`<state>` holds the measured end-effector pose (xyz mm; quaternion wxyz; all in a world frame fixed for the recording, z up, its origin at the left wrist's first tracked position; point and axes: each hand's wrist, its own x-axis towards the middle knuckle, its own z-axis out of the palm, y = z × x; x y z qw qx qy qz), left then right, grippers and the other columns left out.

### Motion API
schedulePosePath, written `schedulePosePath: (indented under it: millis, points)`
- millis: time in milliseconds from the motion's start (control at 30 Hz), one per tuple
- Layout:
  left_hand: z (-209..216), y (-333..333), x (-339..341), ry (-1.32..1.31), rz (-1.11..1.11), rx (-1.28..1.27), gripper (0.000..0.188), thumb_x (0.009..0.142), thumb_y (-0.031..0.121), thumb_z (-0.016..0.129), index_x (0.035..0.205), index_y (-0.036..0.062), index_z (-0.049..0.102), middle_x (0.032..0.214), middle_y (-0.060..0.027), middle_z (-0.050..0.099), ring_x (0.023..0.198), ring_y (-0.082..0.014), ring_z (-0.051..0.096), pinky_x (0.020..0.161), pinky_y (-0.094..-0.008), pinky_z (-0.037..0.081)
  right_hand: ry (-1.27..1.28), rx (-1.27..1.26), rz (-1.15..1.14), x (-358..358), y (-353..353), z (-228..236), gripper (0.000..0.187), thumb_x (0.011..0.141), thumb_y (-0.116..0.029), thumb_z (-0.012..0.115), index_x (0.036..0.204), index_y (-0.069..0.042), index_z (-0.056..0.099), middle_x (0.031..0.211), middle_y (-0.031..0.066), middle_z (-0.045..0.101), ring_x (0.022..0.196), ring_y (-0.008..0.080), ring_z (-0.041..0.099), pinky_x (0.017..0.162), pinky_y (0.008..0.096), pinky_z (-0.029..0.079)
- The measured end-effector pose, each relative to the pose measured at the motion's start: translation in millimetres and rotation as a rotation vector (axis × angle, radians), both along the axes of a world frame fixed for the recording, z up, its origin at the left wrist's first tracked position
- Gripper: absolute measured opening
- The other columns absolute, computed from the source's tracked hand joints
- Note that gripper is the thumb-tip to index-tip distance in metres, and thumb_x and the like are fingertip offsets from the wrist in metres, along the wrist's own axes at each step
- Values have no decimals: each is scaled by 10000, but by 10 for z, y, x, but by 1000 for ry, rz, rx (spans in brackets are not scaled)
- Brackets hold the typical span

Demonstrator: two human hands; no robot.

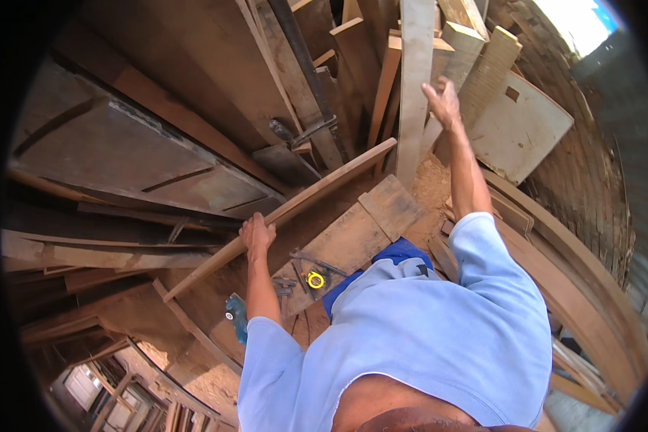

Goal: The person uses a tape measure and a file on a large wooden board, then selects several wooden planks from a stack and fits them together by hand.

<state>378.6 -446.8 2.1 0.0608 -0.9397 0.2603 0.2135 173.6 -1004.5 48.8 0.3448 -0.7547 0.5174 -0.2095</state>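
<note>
My left hand point(258, 234) is closed around a long, narrow wooden board point(324, 184) that runs slantwise in front of me. My right hand point(444, 102) reaches forward to the edge of a tall pale plank point(414, 93). Its thumb stands apart from the fingers and nothing shows in its grasp; whether the thumb touches the plank I cannot tell. Between my arms lies a low wooden bench point(353, 234). A yellow tape measure point(315, 279) and several dark hand tools rest on its near end.
A teal power tool point(236, 317) sits left of the bench. Upright timber offcuts point(468, 54) crowd the far side, with a white panel point(522, 129) leaning at right. Large curved boards point(569, 288) stand along my right. A bar clamp point(313, 131) and stacked panels point(158, 158) fill the left.
</note>
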Motion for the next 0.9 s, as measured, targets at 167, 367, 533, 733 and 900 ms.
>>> schedulePosePath:
  millis: [167, 367, 533, 733, 900]
  points:
    - [174, -465, -194, 6, 17, -25, 414, 743, 326, 759, 1023, 75, 587, 1049, -158, 662, 1082, -357, 576, 921, -503, 432, -21, -124, 154, 537, -675, 275, 806, 828, -458, 726, 1372, 49, 416, 1258, 274, 575, 1233, 346, 531, 1032, 408, 424]
    - [361, -574, -344, 70, 26, -3, 410, 720, 287, 776, 1018, 81, 584, 1032, -154, 648, 1072, -363, 572, 916, -516, 434, -150, 12, 86, 670, -907, 28, 821, 799, -330, 784, 1382, 5, 314, 1248, 240, 590, 1175, 363, 572, 996, 424, 450]
    - [289, -494, -505, 66, 41, -18, 388, 704, 226, 775, 1008, 75, 588, 1015, -159, 642, 1037, -368, 584, 902, -498, 451, 117, -178, 80, 669, -562, 34, 972, 742, -371, 820, 1448, -53, 233, 1293, 300, 510, 1196, 440, 506, 1015, 495, 416]
    - [380, -578, -545, 41, 53, -9, 405, 683, 211, 781, 1014, 74, 593, 1021, -162, 641, 1030, -369, 586, 890, -490, 460, 180, -272, 9, 823, -355, 97, 1122, 699, -370, 837, 1490, -74, 99, 1297, 307, 456, 1163, 480, 496, 990, 525, 424]
    - [337, -557, -560, 35, 62, -21, 406, 672, 203, 773, 1011, 76, 590, 1002, -160, 639, 1006, -363, 592, 878, -485, 466, 90, -258, -25, 847, -366, 33, 1017, 670, -314, 831, 1428, -31, 214, 1280, 269, 469, 1163, 438, 511, 980, 497, 440]
